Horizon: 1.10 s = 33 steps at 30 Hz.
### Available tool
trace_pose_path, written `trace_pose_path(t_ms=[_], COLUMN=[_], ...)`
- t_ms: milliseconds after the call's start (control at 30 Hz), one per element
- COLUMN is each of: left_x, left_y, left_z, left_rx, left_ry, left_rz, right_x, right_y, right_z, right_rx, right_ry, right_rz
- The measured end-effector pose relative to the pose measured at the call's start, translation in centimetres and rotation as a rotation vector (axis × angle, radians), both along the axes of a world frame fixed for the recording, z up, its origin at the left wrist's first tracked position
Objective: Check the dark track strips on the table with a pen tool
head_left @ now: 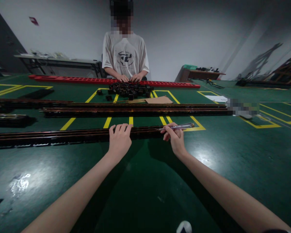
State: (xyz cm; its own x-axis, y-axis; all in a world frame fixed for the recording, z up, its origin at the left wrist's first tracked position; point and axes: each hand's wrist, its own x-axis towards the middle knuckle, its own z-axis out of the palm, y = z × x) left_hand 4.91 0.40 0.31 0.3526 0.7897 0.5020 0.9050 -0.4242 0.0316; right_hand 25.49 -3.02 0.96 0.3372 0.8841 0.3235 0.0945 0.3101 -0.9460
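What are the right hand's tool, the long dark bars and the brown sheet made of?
Tool: glossy clear plastic handle, probably; it looks see-through. Dark bars: shiny, maybe metal or plastic; they catch streaks. Brown sheet: likely matte cardboard; it's dull tan.

Loads of bare green surface [145, 184] this side of the near bars [50, 137], between the two forearms [87, 186]. Beyond those there's just a skinny lane before the far bars [99, 111] get in the way, then a black pile [131, 89] with the co-worker's hands [123, 78] right behind it. Right of the pen [180, 127], pretty roomy.
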Motion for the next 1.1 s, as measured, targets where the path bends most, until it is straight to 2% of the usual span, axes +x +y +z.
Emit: trace_pose_path(t_ms=[200,433,1100], left_x=[-0.23,-0.22,0.15], left_y=[0.19,0.07,0.24], left_z=[0.17,0.48,0.43], left_rx=[-0.073,-0.114,-0.071], left_ry=[-0.023,-0.052,-0.007], left_rz=[-0.082,-0.116,-0.090], right_x=[-0.01,0.00,-0.08], right_y=[-0.02,0.03,-0.15], right_z=[-0.01,0.01,0.21], right_rx=[-0.007,-0.001,-0.020], right_ry=[-0.004,0.009,-0.004], right_rz=[-0.005,0.006,-0.002])
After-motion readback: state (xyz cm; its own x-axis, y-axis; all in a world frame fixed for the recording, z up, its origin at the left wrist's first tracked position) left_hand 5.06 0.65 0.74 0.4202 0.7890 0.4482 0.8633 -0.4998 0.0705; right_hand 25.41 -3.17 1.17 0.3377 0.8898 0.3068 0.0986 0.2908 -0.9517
